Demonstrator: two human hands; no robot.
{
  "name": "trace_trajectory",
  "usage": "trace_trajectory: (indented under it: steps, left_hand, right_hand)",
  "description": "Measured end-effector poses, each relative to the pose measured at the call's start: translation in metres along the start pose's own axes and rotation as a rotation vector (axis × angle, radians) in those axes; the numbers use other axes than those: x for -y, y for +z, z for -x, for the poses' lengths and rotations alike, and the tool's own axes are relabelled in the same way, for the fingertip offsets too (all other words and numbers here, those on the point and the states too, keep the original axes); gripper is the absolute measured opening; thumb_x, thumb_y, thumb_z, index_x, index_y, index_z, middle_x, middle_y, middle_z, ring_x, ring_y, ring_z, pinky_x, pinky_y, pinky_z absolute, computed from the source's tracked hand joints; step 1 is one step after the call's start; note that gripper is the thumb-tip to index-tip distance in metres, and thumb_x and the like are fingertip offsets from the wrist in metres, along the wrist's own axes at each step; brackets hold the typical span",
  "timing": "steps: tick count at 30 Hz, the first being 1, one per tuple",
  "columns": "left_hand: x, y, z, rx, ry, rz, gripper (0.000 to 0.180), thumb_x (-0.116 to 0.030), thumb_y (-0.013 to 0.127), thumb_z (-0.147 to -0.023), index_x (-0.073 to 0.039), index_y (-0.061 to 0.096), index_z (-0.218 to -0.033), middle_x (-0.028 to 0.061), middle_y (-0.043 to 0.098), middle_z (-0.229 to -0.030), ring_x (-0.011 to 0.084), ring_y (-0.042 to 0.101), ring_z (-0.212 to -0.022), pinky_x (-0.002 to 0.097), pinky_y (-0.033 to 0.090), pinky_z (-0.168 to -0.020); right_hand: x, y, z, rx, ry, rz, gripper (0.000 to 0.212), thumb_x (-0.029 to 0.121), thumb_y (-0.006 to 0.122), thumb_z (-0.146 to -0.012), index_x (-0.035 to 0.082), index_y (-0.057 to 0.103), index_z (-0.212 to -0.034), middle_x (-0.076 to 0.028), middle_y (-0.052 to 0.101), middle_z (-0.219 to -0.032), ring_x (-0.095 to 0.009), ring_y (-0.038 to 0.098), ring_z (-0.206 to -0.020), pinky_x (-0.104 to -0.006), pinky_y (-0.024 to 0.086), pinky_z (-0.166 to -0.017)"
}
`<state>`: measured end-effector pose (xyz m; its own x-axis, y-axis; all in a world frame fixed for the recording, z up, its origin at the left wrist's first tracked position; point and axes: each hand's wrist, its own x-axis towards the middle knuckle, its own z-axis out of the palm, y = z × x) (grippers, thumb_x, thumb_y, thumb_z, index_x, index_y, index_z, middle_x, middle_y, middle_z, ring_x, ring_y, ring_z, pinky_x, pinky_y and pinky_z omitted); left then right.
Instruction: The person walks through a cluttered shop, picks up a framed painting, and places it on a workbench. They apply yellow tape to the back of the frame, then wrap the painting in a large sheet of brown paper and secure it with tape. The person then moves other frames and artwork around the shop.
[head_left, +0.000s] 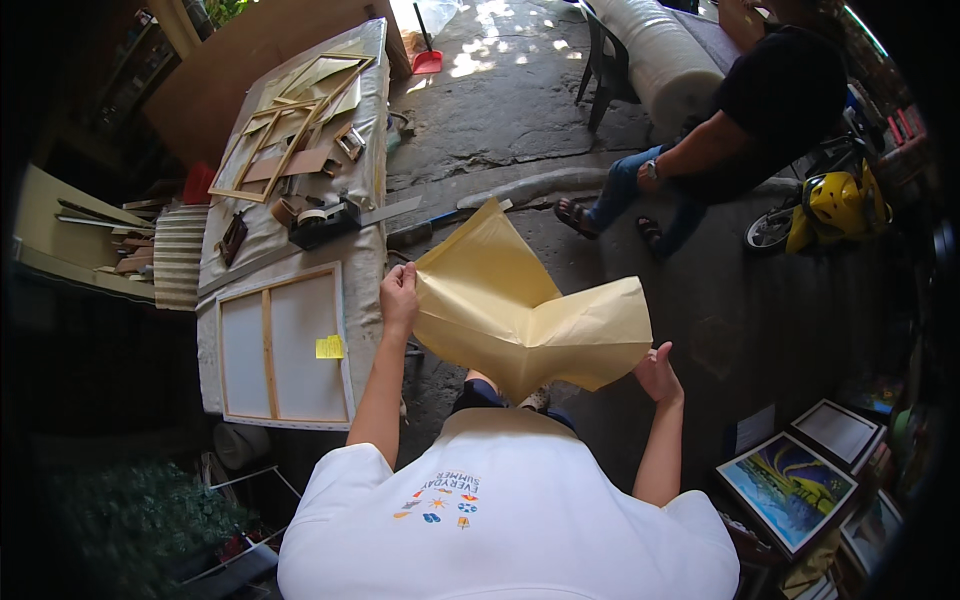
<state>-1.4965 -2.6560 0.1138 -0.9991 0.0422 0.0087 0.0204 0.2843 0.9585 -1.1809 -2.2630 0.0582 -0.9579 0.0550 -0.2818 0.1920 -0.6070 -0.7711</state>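
Observation:
A creased sheet of tan kraft paper hangs in front of me between my two hands, bent along a fold down its middle. My left hand is closed on its left edge. At the right edge, my right hand grips the paper with the thumb showing and the other fingers partly hidden. To my left, a stretched canvas lies back side up on a covered table. Its wooden bars and a yellow sticky note show.
On the table are a black tape dispenser, a long metal ruler and thin wooden frames. A person in dark clothes stands at the right, by a large wrapped roll and a yellow motorbike. Framed pictures lean at lower right.

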Motion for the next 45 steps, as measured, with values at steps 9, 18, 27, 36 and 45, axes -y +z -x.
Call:
trace_trajectory:
  steps: [9, 18, 27, 36, 45]
  left_hand:
    - [0.037, 0.082, -0.111, 0.039, -0.067, 0.040, 0.040, -0.028, 0.060, -0.099, -0.001, 0.053, -0.070, -0.0040, 0.045, -0.061, 0.0060, 0.038, -0.058, 0.0272, 0.033, -0.051]
    - [-0.002, 0.168, -0.256, 0.223, -0.232, 0.464, 0.055, -0.037, 0.068, -0.093, -0.001, 0.045, -0.127, 0.0068, 0.065, -0.084, 0.0108, 0.061, -0.072, 0.0255, 0.049, -0.066]
    - [-0.021, 0.174, -0.324, 0.633, -0.179, 0.358, 0.037, -0.004, 0.074, -0.085, 0.001, 0.060, -0.119, 0.0060, 0.069, -0.098, 0.0105, 0.063, -0.086, 0.0237, 0.050, -0.077]
    - [-0.054, 0.184, -0.410, 0.450, -0.093, 0.223, 0.018, 0.001, 0.075, -0.081, 0.001, 0.069, -0.098, 0.0023, 0.068, -0.084, 0.0087, 0.062, -0.078, 0.0218, 0.048, -0.072]
    - [-0.080, 0.213, -0.477, 0.285, 0.113, -0.041, 0.013, -0.006, 0.072, -0.086, -0.004, 0.062, -0.079, -0.0032, 0.055, -0.084, 0.0057, 0.050, -0.074, 0.0190, 0.039, -0.071]
  right_hand:
    - [0.080, -0.006, -0.092, -0.300, -0.039, 0.494, 0.020, 0.013, 0.065, -0.094, -0.001, 0.067, -0.108, -0.001, 0.069, -0.096, -0.009, 0.061, -0.090, -0.0268, 0.047, -0.085]
    - [0.163, 0.021, -0.204, -0.859, -0.370, 0.378, 0.018, 0.017, 0.064, -0.095, 0.000, 0.067, -0.102, -0.001, 0.069, -0.090, -0.008, 0.061, -0.079, -0.0253, 0.049, -0.073]
    - [0.210, 0.016, -0.284, -0.886, -0.465, 0.392, 0.018, 0.017, 0.067, -0.094, 0.000, 0.067, -0.099, -0.002, 0.068, -0.094, -0.009, 0.059, -0.083, -0.0257, 0.047, -0.078]
    - [0.312, 0.000, -0.404, -0.717, -0.669, 0.514, 0.014, 0.015, 0.068, -0.092, 0.001, 0.068, -0.090, -0.002, 0.067, -0.095, -0.010, 0.058, -0.082, -0.0252, 0.046, -0.081]
    - [0.380, -0.069, -0.536, -0.508, -0.620, 0.382, 0.010, 0.008, 0.069, -0.091, 0.002, 0.064, -0.084, 0.004, 0.063, -0.077, -0.003, 0.055, -0.070, -0.0208, 0.045, -0.060]
